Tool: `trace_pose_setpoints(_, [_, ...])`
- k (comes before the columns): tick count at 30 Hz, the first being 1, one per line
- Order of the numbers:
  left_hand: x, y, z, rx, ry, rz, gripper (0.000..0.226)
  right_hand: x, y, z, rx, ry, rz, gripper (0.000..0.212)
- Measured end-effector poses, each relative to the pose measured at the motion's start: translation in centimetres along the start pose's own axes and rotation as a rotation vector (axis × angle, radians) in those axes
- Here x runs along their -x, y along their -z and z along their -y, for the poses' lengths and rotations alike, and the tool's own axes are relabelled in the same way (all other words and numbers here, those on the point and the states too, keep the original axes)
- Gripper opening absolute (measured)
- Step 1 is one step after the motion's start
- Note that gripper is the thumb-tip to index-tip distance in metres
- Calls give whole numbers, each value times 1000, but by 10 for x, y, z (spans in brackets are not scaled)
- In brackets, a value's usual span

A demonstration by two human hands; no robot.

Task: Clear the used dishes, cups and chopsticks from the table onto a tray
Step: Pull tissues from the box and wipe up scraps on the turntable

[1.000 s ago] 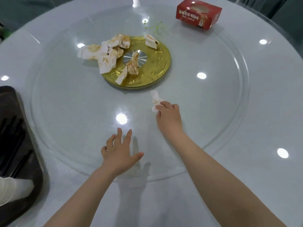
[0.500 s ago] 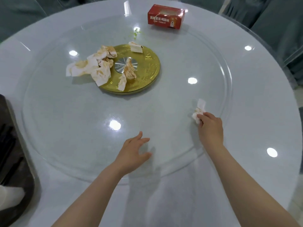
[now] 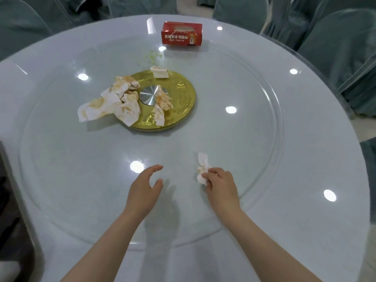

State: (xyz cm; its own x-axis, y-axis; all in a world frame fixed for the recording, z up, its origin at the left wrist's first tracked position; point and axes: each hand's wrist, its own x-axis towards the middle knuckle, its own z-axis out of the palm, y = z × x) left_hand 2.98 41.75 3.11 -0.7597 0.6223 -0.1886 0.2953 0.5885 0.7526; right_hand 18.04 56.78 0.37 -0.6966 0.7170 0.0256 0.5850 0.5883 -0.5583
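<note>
Right hand (image 3: pixel 221 185) pinching a crumpled tissue (image 3: pixel 203 169) just over the glass turntable (image 3: pixel 264 139). Left hand (image 3: pixel 144 188) beside it, fingers loosely spread, holding nothing. More stained tissues (image 3: pixel 109 104) heaped on and beside the gold disc (image 3: pixel 183 98) mid-worktop (image 3: pixel 325 231). Red box (image 3: pixel 181 33) at the far edge. Dark tray (image 3: pixel 12 231) at far left, mostly cut off.

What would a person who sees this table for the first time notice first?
First, the heap of stained napkins lying on and beside the gold disc at the middle of the glass turntable. Next, the red tissue box at the far edge, and the right hand near the front, pinching a crumpled napkin.
</note>
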Motion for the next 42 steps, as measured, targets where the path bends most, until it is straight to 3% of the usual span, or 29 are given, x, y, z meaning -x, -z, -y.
trace_pose_setpoints(10, [-97, 65, 46, -101, 21, -211, 55, -136, -3, 50, -171, -41, -106, 30])
trace_pose_setpoints(17, [-189, 113, 61, -216, -8, -300, 80, -242, -37, 102, -26, 60, -145, 38])
trace_pose_setpoints(19, [-209, 123, 61, -269, -9, -305, 87, -254, -49, 107, 12, 56, -105, 46])
trace_pose_setpoints(21, [-230, 134, 65, -373, 49, -273, 93, -262, -65, 110, 12, 48, 10, 67])
trace_pose_setpoints(23, [-247, 141, 69, -466, 121, -192, 96, -267, -82, 113, 59, 60, 142, 95])
trace_pose_setpoints(25, [-260, 140, 73, -508, 166, -97, 94, -270, -95, 114, 143, 93, 189, 104])
trace_pose_setpoints(28, [-264, 128, 81, -593, 173, 1, 86, -269, -104, 112, 165, 152, 88, 79])
trace_pose_setpoints(31, [-257, 116, 92, -622, 108, -29, 83, -265, -104, 109, 48, 231, -33, 38])
trace_pose_setpoints(34, [-250, 112, 98, -609, 65, -46, 85, -266, -100, 111, -65, 166, -87, 18])
trace_pose_setpoints(38, [-243, 107, 98, -567, 37, -81, 93, -264, -98, 133, -285, 187, -240, 19])
trace_pose_setpoints(42, [-234, 103, 99, -474, -10, -130, 93, -272, -119, 164, -269, 246, -68, 53])
